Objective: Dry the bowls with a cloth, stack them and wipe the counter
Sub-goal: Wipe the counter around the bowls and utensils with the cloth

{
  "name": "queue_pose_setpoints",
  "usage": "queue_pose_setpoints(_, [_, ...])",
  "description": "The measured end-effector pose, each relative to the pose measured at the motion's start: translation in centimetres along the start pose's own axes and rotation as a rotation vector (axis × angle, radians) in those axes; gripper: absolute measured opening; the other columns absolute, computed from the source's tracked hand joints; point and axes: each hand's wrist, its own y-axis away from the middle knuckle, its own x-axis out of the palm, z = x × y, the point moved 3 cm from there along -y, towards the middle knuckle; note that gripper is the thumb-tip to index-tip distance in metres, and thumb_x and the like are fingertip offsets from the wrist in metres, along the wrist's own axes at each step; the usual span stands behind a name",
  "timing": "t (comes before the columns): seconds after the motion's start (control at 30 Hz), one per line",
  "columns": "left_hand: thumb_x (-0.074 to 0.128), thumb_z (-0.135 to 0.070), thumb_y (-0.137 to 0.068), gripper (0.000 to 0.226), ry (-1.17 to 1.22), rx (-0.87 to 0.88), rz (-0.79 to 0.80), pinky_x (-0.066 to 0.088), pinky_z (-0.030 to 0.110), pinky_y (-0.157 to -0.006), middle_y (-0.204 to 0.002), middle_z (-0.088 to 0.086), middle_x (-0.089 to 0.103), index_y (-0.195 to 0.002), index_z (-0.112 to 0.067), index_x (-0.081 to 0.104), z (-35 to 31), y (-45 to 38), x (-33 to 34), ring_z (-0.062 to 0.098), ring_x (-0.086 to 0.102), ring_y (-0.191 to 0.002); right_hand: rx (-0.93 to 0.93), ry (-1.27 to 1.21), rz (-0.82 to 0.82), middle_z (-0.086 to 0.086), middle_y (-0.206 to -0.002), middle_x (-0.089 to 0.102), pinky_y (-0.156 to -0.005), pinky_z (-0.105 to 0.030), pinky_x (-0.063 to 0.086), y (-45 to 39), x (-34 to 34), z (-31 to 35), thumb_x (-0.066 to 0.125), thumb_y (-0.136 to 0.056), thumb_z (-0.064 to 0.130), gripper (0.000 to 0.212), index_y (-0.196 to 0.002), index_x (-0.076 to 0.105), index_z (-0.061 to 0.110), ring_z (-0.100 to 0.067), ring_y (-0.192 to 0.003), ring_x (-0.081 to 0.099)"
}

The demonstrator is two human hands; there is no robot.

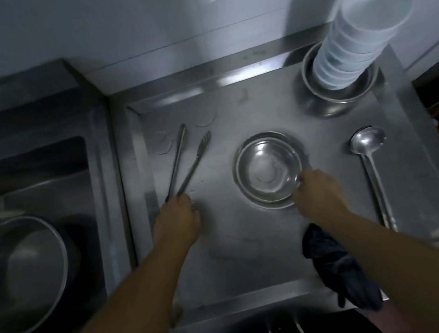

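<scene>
On the steel counter point(254, 260), near its middle, a metal bowl point(268, 169) sits upright, seemingly nested on a second rim beneath it. My right hand point(318, 194) pinches its near rim, fingers curled over the edge; a dark cloth point(339, 262) hangs below that wrist, though I cannot tell how it is held. My left hand point(176, 220) closes round the hinge end of a pair of tongs point(184, 165), whose arms splay away from me toward the wall. I judge the step in hand to be clearing the worktop: bowl lifted for stacking, tongs moved aside for wiping. To do it well, the bowl should rise straight up so the lower one is not dragged along, and the cloth should reach the inside before stacking. At the far right corner a tall column of pale bowls point(359, 42) leans out of a steel bowl point(343, 92); it looks unsteady, and any added load there calls for care. A ladle point(373, 173) lies lengthwise to the right, just beside the lifting path. Left of the counter a sink point(45, 176) holds a large basin point(22, 276). Water marks show near the tong tips.
</scene>
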Motion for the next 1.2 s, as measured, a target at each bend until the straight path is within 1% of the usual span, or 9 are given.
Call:
queue_pose_setpoints(0.13, [0.060, -0.031, -0.103, 0.038, 0.058, -0.028, -0.060, 0.051, 0.043, -0.092, -0.132, 0.015, 0.055, -0.132, -0.006, 0.055, 1.7, -3.9, -0.8, 0.033, 0.056, -0.117, -0.081, 0.150, 0.059, -0.009, -0.126, 0.065, -0.095, -0.042, 0.054, 1.1, 3.0, 5.2, 0.054, -0.102, 0.031, 0.029, -0.125, 0.064, 0.016, -0.032, -0.116, 0.063])
queue_pose_setpoints(0.27, [0.067, -0.041, -0.098, 0.053, 0.035, -0.048, -0.078, 0.048, 0.045, -0.097, -0.134, 0.016, 0.051, -0.135, -0.006, 0.051, 2.3, -7.0, -0.9, 0.037, 0.053, -0.121, -0.081, 0.210, 0.102, -0.007, -0.123, 0.063, -0.097, -0.044, 0.052, 1.7, 5.2, 7.9, 0.052, -0.103, 0.035, 0.031, -0.128, 0.059, 0.017, -0.030, -0.116, 0.060])
queue_pose_setpoints(0.33, [0.068, -0.041, -0.097, 0.054, 0.008, -0.042, -0.061, 0.048, 0.045, -0.097, -0.134, 0.017, 0.052, -0.135, -0.006, 0.050, 2.5, -8.1, -0.7, 0.038, 0.055, -0.121, -0.074, 0.215, 0.103, -0.006, -0.124, 0.062, -0.098, -0.043, 0.050, 1.9, 5.8, 8.4, 0.050, -0.104, 0.035, 0.032, -0.129, 0.058, 0.017, -0.029, -0.116, 0.060])
queue_pose_setpoints(0.57, [0.069, -0.024, -0.098, 0.032, -0.012, -0.047, -0.026, 0.046, 0.038, -0.080, -0.125, 0.017, 0.057, -0.120, -0.004, 0.057, 2.4, -9.4, -0.7, 0.037, 0.062, -0.112, 0.000, 0.180, 0.044, -0.002, -0.126, 0.063, -0.104, -0.041, 0.045, 2.9, 5.6, 6.7, 0.049, -0.103, 0.032, 0.030, -0.128, 0.061, 0.020, -0.025, -0.118, 0.056])
queue_pose_setpoints(0.73, [0.064, -0.016, -0.100, 0.021, -0.039, 0.001, -0.035, 0.043, 0.037, -0.076, -0.122, 0.016, 0.058, -0.116, -0.004, 0.059, 1.1, -8.2, -1.5, 0.036, 0.062, -0.109, 0.033, 0.158, 0.005, 0.000, -0.121, 0.064, -0.098, -0.038, 0.045, 4.4, 5.0, 4.1, 0.046, -0.103, 0.030, 0.028, -0.126, 0.060, 0.023, -0.022, -0.111, 0.055])
queue_pose_setpoints(0.83, [0.063, -0.020, -0.099, 0.025, -0.011, 0.086, -0.053, 0.048, 0.040, -0.078, -0.119, 0.016, 0.058, -0.118, -0.005, 0.060, -1.1, -6.4, -1.6, 0.037, 0.062, -0.107, 0.059, 0.136, -0.015, -0.001, -0.114, 0.064, -0.094, -0.038, 0.045, 5.3, 4.5, 2.4, 0.045, -0.103, 0.030, 0.025, -0.119, 0.062, 0.022, -0.022, -0.105, 0.055])
queue_pose_setpoints(0.97, [0.064, -0.029, -0.098, 0.032, 0.065, 0.202, 0.003, 0.055, 0.047, -0.089, -0.121, 0.016, 0.059, -0.121, -0.006, 0.061, -6.9, -4.1, -0.4, 0.038, 0.062, -0.108, 0.094, 0.084, -0.049, -0.003, -0.110, 0.064, -0.091, -0.040, 0.046, 6.7, 3.8, -0.8, 0.044, -0.104, 0.031, 0.022, -0.112, 0.061, 0.020, -0.024, -0.101, 0.055])
queue_pose_setpoints(1.1, [0.069, -0.032, -0.092, 0.030, 0.087, 0.249, 0.044, 0.056, 0.042, -0.081, -0.115, 0.016, 0.065, -0.111, -0.008, 0.065, -14.5, -2.3, 1.7, 0.039, 0.068, -0.105, 0.147, 0.052, -0.075, -0.001, -0.118, 0.064, -0.095, -0.039, 0.041, 8.1, 3.3, -5.2, 0.047, -0.103, 0.033, 0.026, -0.122, 0.061, 0.023, -0.024, -0.109, 0.055])
queue_pose_setpoints(1.2, [0.068, -0.032, -0.094, 0.031, 0.086, 0.246, 0.084, 0.047, 0.035, -0.074, -0.115, 0.014, 0.064, -0.111, -0.007, 0.063, -19.8, -1.8, 3.7, 0.036, 0.068, -0.105, 0.167, 0.027, -0.091, 0.000, -0.121, 0.063, -0.097, -0.039, 0.041, 9.0, 2.8, -8.3, 0.049, -0.103, 0.032, 0.027, -0.126, 0.060, 0.024, -0.024, -0.112, 0.055])
